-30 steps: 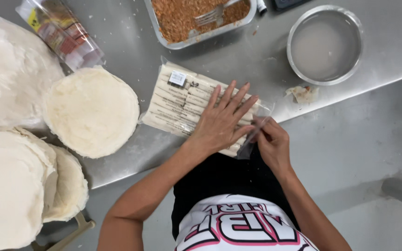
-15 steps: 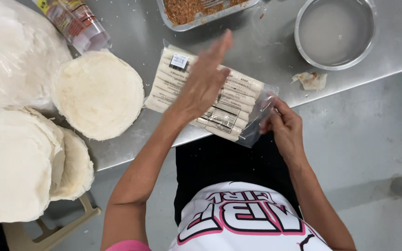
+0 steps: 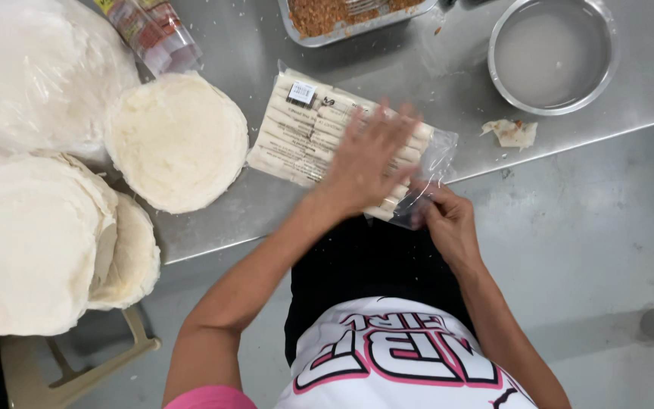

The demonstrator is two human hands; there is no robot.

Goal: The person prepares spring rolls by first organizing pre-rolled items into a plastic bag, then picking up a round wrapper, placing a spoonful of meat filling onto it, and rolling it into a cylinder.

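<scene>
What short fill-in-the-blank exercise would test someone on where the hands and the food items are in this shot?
1. The left hand lies flat on the clear ______ of pale sticks.
2. The right hand pinches the packet at its open ______ end.
3. The metal bowl holds a cloudy ______.
4. Left of the packet lies a round stack of white ______.

Missing words: packet; plastic; liquid; wrappers

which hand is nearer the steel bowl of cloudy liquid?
Right. The right hand pinches the clear packet at its open end, below the steel bowl; the left hand lies flat on the packet, farther left.
</scene>
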